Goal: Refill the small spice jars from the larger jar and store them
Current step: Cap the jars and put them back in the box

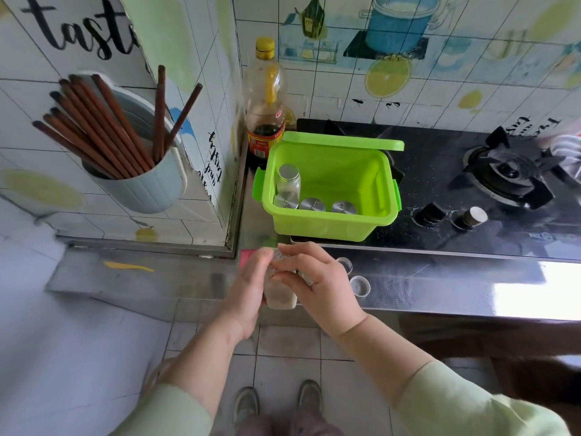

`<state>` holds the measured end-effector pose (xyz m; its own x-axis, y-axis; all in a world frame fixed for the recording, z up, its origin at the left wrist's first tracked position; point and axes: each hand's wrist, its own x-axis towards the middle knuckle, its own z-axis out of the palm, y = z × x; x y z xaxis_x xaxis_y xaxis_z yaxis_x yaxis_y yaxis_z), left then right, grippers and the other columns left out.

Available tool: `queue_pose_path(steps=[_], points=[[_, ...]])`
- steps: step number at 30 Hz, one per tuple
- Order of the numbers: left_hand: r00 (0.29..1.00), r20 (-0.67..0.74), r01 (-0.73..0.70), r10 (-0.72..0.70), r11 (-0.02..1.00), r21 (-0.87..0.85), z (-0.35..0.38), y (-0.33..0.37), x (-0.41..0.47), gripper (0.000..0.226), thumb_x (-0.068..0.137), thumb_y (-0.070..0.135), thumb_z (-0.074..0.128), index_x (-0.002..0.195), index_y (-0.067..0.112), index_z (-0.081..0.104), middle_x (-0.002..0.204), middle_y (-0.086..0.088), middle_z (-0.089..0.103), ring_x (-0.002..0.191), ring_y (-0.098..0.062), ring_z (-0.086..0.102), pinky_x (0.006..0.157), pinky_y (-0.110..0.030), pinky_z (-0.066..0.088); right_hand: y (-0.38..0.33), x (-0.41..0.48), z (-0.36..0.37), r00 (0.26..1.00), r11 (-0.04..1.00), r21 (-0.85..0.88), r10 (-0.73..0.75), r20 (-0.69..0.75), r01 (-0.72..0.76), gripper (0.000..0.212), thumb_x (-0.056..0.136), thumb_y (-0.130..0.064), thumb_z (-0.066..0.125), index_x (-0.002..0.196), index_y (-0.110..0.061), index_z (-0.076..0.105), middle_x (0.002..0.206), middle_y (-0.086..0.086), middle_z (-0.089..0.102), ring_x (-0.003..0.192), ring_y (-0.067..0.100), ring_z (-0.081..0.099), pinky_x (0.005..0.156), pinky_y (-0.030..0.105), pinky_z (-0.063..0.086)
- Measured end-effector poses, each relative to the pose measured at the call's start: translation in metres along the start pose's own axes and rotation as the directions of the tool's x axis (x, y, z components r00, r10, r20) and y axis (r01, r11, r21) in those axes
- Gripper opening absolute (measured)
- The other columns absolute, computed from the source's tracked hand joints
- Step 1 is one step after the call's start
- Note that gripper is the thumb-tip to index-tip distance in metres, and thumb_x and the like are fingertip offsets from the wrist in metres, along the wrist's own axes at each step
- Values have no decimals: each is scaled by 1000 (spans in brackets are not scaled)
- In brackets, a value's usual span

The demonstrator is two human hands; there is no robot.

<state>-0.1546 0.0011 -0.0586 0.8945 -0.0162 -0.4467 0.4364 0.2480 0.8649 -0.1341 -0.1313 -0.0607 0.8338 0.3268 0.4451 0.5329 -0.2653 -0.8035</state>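
Observation:
My left hand grips a small clear spice jar holding pale powder, just above the steel counter's front edge. My right hand is over the jar's top, fingers closed around it; the top itself is hidden. Behind the hands stands an open green plastic box with several small metal-lidded jars inside, one of them standing taller. Two small clear caps lie on the counter right of my right hand. A pink object shows behind my left hand, mostly hidden.
A soy sauce bottle with a yellow cap stands in the corner behind the box. The black gas hob with two knobs fills the right. A chopstick holder hangs on the left wall. Floor tiles and my shoes lie below.

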Motion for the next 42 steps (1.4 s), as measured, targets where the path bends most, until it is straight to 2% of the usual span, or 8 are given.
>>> queue_pose_path(steps=[6,13,16,21,26,33,37,42], points=[[994,-110,15,-18,1000,-24,7,-6,6,27,89,48,46,87,27,64,84,-4,64,74,-16,60,57,-27,43,16,-5,2,999,997,-61,-41,26,43,16,89,-18,63,104,-20,66,112,8,64,112,16,61,89,35,53],[986,-158,-26,46,992,123,3,-5,10,47,74,63,42,95,30,67,111,-11,65,107,-26,61,95,-54,48,14,0,-2,997,997,-55,63,51,-60,42,84,-23,71,123,-14,59,116,-4,59,107,8,57,87,30,51],[985,-125,-98,117,984,147,5,0,8,44,83,52,37,102,26,66,108,-4,67,105,-15,60,94,-41,46,12,-1,1,995,996,-20,89,35,-89,45,85,-25,68,127,-12,58,121,-8,57,115,3,54,96,21,45],[954,-149,-241,261,960,139,11,8,5,36,84,39,36,98,19,64,89,6,66,80,5,59,74,-12,46,2,-4,9,976,969,119,219,13,-219,39,93,-31,57,130,-19,55,129,-7,60,129,10,47,106,27,38],[918,-154,-338,366,924,180,14,4,5,52,86,53,40,103,9,62,97,-6,68,88,-5,61,79,-18,48,-22,8,15,855,731,528,519,-19,-432,23,96,-19,51,113,-23,66,116,-4,67,113,13,60,99,30,45],[957,-119,-249,266,959,137,19,10,2,81,77,79,29,119,17,59,115,-5,67,109,-13,62,98,-35,47,-34,22,14,820,684,563,573,-20,-464,21,97,-15,46,105,-19,66,107,7,67,107,26,60,101,46,45],[949,-136,-270,285,955,123,26,24,-1,45,87,51,37,106,17,59,94,0,68,91,-10,64,85,-36,49,-41,28,10,842,686,576,539,8,-444,19,97,-15,45,101,-19,63,95,-5,69,94,15,63,89,38,50],[931,-176,-302,319,946,116,28,30,-2,26,101,24,36,108,13,58,81,5,67,76,-4,63,68,-26,51,-46,31,11,832,645,610,553,44,-461,17,98,-8,44,100,-11,61,90,-3,68,87,13,64,79,32,52]])
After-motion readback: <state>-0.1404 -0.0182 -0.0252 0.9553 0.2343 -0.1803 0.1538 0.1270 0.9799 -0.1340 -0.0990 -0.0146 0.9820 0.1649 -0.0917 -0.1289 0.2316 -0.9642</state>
